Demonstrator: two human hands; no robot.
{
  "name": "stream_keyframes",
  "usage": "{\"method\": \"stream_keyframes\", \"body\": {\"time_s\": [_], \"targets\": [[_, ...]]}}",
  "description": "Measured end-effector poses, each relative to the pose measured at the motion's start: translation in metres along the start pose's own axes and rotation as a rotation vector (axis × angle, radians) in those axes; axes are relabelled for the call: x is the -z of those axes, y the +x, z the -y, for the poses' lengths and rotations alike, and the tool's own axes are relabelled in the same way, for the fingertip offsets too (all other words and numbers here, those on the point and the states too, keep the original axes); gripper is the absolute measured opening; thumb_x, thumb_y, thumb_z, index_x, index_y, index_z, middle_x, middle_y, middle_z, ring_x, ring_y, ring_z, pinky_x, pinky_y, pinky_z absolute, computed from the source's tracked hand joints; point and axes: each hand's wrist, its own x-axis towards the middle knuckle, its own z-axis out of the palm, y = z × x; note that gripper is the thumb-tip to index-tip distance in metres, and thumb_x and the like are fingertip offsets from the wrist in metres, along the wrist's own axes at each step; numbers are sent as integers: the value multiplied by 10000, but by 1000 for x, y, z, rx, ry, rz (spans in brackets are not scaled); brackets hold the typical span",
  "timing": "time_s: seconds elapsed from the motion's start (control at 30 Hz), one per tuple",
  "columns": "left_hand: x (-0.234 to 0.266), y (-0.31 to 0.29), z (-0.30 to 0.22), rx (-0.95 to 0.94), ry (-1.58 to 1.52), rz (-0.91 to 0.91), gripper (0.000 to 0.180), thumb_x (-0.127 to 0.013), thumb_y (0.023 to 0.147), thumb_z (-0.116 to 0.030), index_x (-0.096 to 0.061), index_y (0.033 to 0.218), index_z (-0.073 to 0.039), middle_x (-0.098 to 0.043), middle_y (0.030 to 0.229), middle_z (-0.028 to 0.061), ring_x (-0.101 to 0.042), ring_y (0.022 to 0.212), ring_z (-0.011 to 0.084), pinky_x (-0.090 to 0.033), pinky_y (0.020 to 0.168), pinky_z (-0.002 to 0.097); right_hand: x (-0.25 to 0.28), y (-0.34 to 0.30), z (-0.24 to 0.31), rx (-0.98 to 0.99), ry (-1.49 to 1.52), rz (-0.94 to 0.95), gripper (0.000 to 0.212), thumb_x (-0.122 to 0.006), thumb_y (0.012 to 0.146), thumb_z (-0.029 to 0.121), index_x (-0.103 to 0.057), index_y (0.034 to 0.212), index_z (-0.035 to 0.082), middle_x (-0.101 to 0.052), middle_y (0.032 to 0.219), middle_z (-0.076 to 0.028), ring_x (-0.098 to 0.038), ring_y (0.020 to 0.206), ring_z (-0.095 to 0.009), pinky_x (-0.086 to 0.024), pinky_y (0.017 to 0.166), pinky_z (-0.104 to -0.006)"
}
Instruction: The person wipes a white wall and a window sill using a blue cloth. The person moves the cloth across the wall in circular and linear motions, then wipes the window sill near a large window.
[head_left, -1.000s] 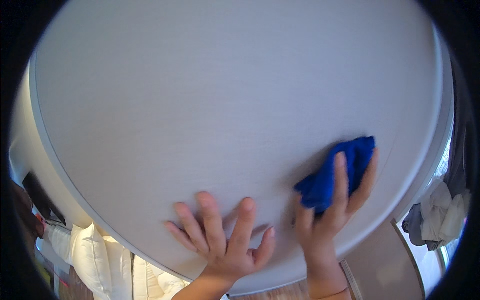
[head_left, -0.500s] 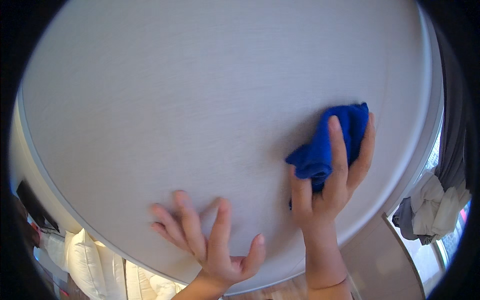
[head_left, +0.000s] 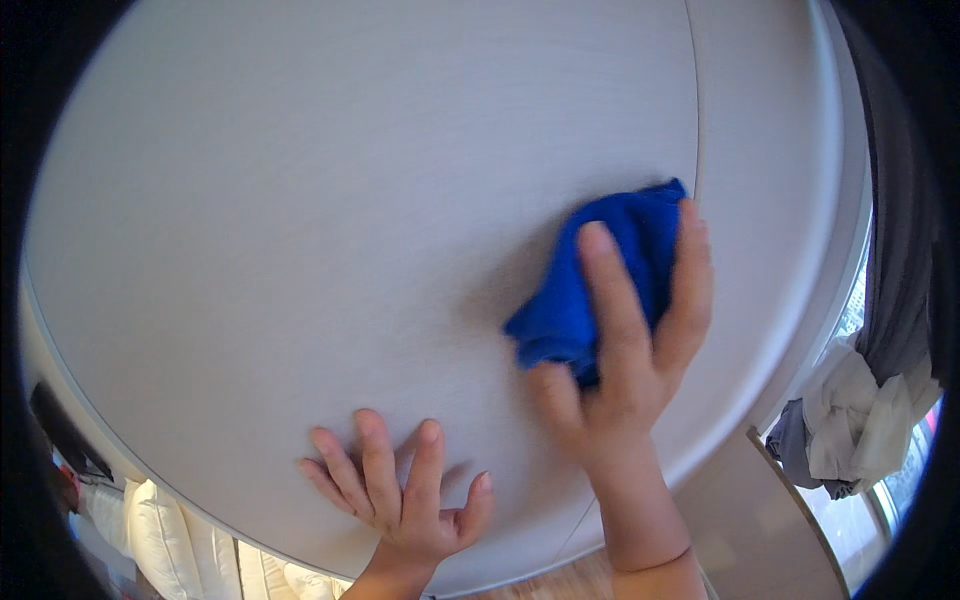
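Note:
My right hand (head_left: pixel 625 340) presses a crumpled blue cloth (head_left: pixel 625 245) against a broad pale panel (head_left: pixel 330 230), right of the middle. Two of its fingers stretch over the cloth, and the thumb rests at the cloth's lower left corner. Lower down and to the left, my left hand (head_left: pixel 410 495) is spread with its fingers apart against the same panel, holding nothing. The palm side of both hands is hidden. A thin vertical seam (head_left: pixel 695 110) runs down the panel above the cloth's right end.
A dark grey curtain (head_left: pixel 890 230) hangs at the right, with bunched white fabric (head_left: pixel 850 410) beneath it beside a window. White pillows (head_left: pixel 165 535) lie at the lower left, near a dark flat object (head_left: pixel 65 430). Wooden floor (head_left: pixel 555 582) shows below the panel's edge.
The right hand has swept the blue cloth left and slightly up across the panel. My left hand has shifted slightly, its fingers now flatter on the panel. The seam has come into view.

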Motion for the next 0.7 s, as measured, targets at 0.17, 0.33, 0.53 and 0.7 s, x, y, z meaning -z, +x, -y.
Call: {"method": "stream_keyframes", "body": {"time_s": [0.17, 0.33, 0.53, 0.7], "targets": [[-2, -3, -2, 28, 31, -17, 674, -506, 910, -447, -421, 1483, -104, -263, 1580, 291, -126, 1483, 514, -19, 1169, 640, 1, -29, -23, -126, -15, -20, 688, -653, 756, 144, -514, 1422, 44, -241, 1568, -270, -273, 1450, -442, -258, 1157, -522], [-3, -2, -3, 29, 39, -24, 664, -441, 946, -492, -407, 1486, -105, -255, 1582, 294, -125, 1481, 516, -26, 1168, 641, -2, -68, 8, -178, 16, 6, 501, -591, 880, 438, -662, 1310, 191, -369, 1501, -298, -362, 1349, -517, -277, 1124, -584], [-6, -11, 4, 55, -7, -42, 648, -399, 962, -566, -488, 1450, -149, -287, 1587, 250, -119, 1489, 499, 1, 1165, 648, 0, -69, 31, -71, 16, 129, 425, -478, 962, 535, -678, 1286, 347, -420, 1511, -200, -372, 1398, -400, -196, 1169, -562], [-3, -6, 4, -5, 94, -37, 706, -379, 955, -562, -408, 1491, -105, -267, 1580, 285, -136, 1487, 492, -44, 1176, 632, 2, -66, -19, -219, 23, -40, 592, -648, 818, 321, -580, 1371, 122, -288, 1535, -309, -302, 1416, -478, -251, 1146, -570]]}}
